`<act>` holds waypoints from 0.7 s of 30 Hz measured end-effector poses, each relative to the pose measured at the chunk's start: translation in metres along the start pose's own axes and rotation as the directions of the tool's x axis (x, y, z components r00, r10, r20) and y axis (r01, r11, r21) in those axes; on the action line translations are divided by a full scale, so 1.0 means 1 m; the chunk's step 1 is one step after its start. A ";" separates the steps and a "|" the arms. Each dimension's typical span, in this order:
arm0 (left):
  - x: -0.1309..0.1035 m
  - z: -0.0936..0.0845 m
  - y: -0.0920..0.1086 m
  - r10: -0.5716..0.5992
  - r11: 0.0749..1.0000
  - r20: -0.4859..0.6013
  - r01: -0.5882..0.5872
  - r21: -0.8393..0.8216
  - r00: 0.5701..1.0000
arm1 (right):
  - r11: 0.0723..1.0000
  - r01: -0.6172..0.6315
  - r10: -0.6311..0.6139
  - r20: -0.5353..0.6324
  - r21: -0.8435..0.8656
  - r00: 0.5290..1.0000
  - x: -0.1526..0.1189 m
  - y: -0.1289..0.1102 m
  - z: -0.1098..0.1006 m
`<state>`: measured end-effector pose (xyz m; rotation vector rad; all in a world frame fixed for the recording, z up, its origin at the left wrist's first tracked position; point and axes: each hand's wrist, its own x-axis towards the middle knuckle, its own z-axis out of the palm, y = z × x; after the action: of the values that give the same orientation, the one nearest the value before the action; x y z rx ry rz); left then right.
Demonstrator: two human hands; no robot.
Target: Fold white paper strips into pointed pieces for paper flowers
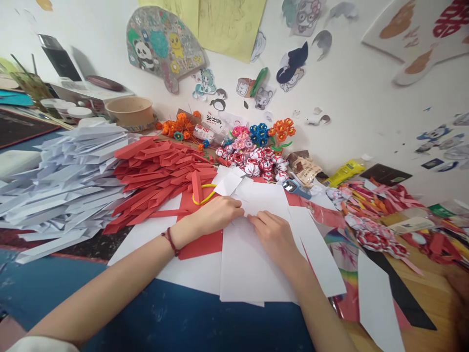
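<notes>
Both of my hands are at the middle of the table, over a stack of white paper sheets (252,274). My left hand (222,212), with a dark red bracelet at its wrist, is closed with its fingertips pinched on a piece of white paper. Close beside it, my right hand (273,237) has its fingers bent and pressed together on the same paper. The held piece blends into the sheets beneath, so its edges are hard to make out. Just beyond my left hand lie small white paper pieces (229,183), a folded red strip (197,186) and a yellow loop (208,198).
To the left are heaps of folded white strips (69,171) and folded red strips (161,171). Red-and-white paper flowers (256,161) sit at the back, near a blue watch-like device (296,188). Loose white sheets (379,298) and colourful strips (384,195) lie right. A wall (344,122) stands behind.
</notes>
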<state>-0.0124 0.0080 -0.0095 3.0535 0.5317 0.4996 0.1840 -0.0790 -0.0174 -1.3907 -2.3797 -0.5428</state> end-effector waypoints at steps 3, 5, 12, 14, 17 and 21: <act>0.000 -0.001 0.002 0.021 0.999 0.017 -0.021 0.040 1.000 | 1.000 -0.001 0.002 0.005 -0.031 1.000 0.001 -0.002 -0.001; 0.000 -0.002 0.003 0.030 0.997 0.018 -0.031 0.077 0.999 | 0.999 -0.008 0.009 0.019 -0.051 1.000 0.001 -0.003 -0.002; 0.001 -0.002 0.008 0.072 0.987 0.027 -0.075 0.143 0.997 | 0.998 0.007 -0.003 0.058 -0.069 0.998 0.001 -0.005 -0.002; 0.002 -0.003 0.009 0.084 0.986 0.032 -0.088 0.139 0.996 | 0.997 0.005 0.000 0.062 -0.081 0.998 0.002 -0.006 -0.003; 0.003 -0.004 0.009 0.106 0.984 0.043 -0.111 0.142 0.993 | 0.995 0.006 0.003 0.085 -0.098 0.996 0.003 -0.007 -0.005; 0.003 -0.003 0.011 0.131 0.977 0.036 -0.135 0.166 0.991 | 0.995 -0.001 0.011 0.101 -0.100 0.995 0.003 -0.008 -0.006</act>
<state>-0.0068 -0.0013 -0.0047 3.2681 0.3894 0.4391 0.1762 -0.0829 -0.0123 -1.5017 -2.4577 -0.6113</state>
